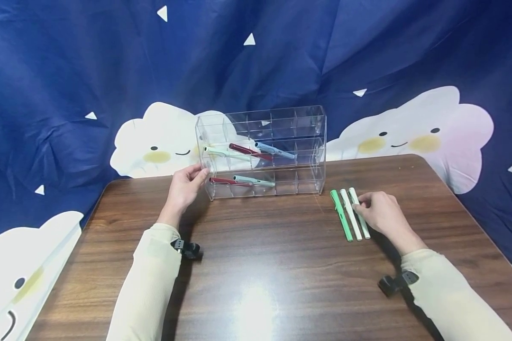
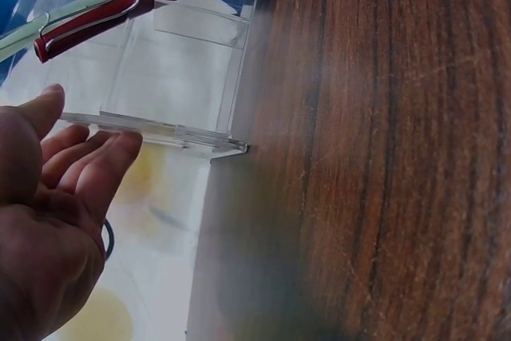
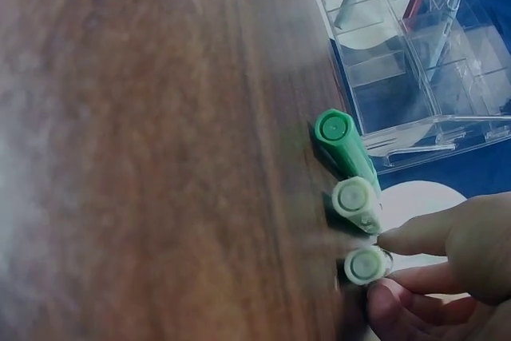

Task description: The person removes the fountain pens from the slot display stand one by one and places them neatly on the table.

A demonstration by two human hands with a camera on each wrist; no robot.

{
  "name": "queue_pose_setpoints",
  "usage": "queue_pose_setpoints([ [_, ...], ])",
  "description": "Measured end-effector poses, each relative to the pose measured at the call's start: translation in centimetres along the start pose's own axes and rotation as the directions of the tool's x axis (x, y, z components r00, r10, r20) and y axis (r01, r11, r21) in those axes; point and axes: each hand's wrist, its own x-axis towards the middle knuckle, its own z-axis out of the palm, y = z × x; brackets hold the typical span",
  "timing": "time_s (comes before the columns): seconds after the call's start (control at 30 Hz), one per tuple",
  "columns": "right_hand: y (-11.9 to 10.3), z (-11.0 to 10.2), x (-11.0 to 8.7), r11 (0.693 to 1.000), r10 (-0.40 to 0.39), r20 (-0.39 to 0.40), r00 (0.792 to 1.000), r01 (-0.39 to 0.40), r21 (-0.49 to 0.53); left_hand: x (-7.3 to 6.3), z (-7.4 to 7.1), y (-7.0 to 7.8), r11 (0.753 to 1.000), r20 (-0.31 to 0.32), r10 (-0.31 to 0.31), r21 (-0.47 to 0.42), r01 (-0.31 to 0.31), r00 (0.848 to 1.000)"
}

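Note:
A clear acrylic pen organizer point(image 1: 309, 177) stands at the table's back edge. Pale green point(image 1: 222, 152), dark red point(image 1: 244, 149) and light blue point(image 1: 277, 150) pens lean in its middle tier; a red pen point(image 1: 224, 181) and a pale teal pen point(image 1: 256, 180) lean in the lower one. My left hand point(image 1: 185, 187) touches the organizer's left side with extended fingers point(image 2: 108, 169). On the table to its right lie a green pen point(image 1: 341, 215) and a white pen point(image 1: 351, 215), side by side. With thumb and fingers my right hand point(image 1: 381, 213) pinches the rightmost white pen point(image 3: 366, 265).
The brown wooden table point(image 1: 256, 255) extends toward me in front of the organizer. Behind it hangs a dark blue cloth point(image 1: 256, 57) with cloud faces. Small black cameras sit on the left wrist point(image 1: 189, 250) and right wrist point(image 1: 390, 285).

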Motion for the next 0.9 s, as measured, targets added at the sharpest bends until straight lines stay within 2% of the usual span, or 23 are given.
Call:
queue_pose_setpoints([
  [0.33, 0.2, -0.4, -0.6, 0.999, -0.023, -0.112, 0.993, 0.028, 0.038, 0.1, 0.0, 0.0, 1.0, 0.002, -0.003, -0.007, 0.003, 1.0],
  [0.57, -0.8, -0.8, -0.8, 0.992, -0.05, -0.183, 0.982, 0.07, 0.108, -0.3, -0.2, -0.1, 1.0, 0.003, -0.013, -0.002, 0.013, 1.0],
  [0.73, -1.4, -0.9, -0.4, 0.982, -0.074, -0.221, 0.972, 0.11, 0.154, -0.2, -0.2, 0.0, 1.0, -0.001, -0.006, -0.022, 0.006, 1.0],
  [0.9, -1.6, -0.9, -0.2, 0.957, -0.087, -0.233, 0.969, 0.146, 0.249, 0.1, 0.0, 0.0, 0.999, 0.014, -0.012, -0.039, 0.012, 1.0],
])
